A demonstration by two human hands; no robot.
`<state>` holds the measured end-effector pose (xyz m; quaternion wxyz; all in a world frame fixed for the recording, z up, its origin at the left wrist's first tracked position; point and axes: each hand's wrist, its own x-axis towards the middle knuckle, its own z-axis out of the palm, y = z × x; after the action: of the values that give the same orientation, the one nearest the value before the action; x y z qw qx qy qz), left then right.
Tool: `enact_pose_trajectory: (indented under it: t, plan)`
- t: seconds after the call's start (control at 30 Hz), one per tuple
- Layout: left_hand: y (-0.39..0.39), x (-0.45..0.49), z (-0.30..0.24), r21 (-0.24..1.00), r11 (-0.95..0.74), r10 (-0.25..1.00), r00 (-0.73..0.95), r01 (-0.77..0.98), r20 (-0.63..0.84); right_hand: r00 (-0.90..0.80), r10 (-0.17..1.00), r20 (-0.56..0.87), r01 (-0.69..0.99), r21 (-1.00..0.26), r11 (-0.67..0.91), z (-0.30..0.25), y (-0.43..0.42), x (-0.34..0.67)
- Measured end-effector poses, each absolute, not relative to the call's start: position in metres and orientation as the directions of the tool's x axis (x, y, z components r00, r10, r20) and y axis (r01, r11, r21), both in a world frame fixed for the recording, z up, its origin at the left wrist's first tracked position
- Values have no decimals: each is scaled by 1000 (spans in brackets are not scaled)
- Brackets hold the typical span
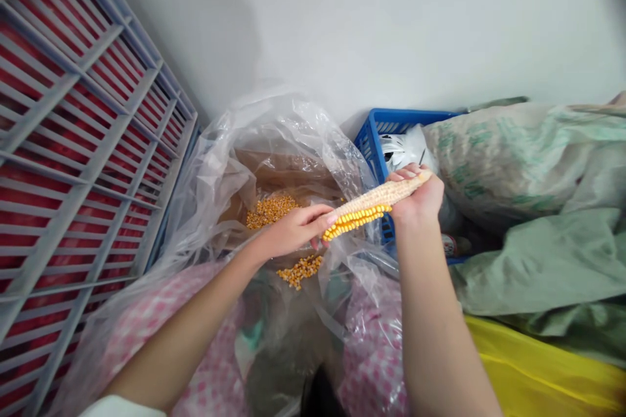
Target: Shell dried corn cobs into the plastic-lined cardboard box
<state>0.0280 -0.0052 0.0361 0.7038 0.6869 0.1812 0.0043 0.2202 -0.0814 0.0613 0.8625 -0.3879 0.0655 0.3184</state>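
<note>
A corn cob [359,215] spans the gap between my two hands, above an opened clear plastic bag [293,114]. Its upper side is bare, while rows of yellow kernels remain along the lower side. My right hand [421,201] is wrapped around the cob's narrow end at the right. At the other end, my left hand [296,229] grips the tip, thumb against the kernels and some fingers hidden behind it. Loose corn kernels [274,210] lie in the bag, and a smaller heap of kernels [299,272] rests on the plastic nearer me.
A grey slatted crate [92,166] with red behind its slats stands at the left. On the right are a blue basket [374,143] holding a white bag, a stuffed woven sack [499,150], green cloth [542,267] and a yellow sheet [548,365]. A white wall [342,19] rises behind.
</note>
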Motion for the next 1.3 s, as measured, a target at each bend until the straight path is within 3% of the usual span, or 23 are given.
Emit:
enact_pose_trajectory:
  t: [0.1, 0.17, 0.3, 0.5, 0.87, 1.07, 1.3]
  plan:
    - [-4, 27, 40, 959, 67, 185, 941, 277, -284, 730, 496, -469, -683, -498, 534, 66, -80, 216]
    - [-5, 25, 43, 956, 30, 182, 939, 292, -293, 715, 509, -480, -699, -481, 529, 68, -80, 215]
    - [-5, 24, 47, 953, -96, 189, 945, 287, -266, 692, 526, -494, -722, -479, 500, 68, -77, 212]
    - [-9, 23, 48, 948, -122, 170, 947, 294, -272, 681, 535, -500, -731, -496, 468, 69, -75, 211]
    - [-20, 24, 64, 870, -281, 137, 914, 405, -381, 658, 552, -512, -752, -492, 440, 66, -75, 214]
    - [-16, 24, 50, 812, -445, 244, 923, 378, -296, 708, 534, -462, -703, -537, 467, 63, -69, 204]
    - [-21, 31, 36, 798, -466, 443, 882, 382, -163, 729, 451, -515, -679, -626, 383, 55, -49, 173]
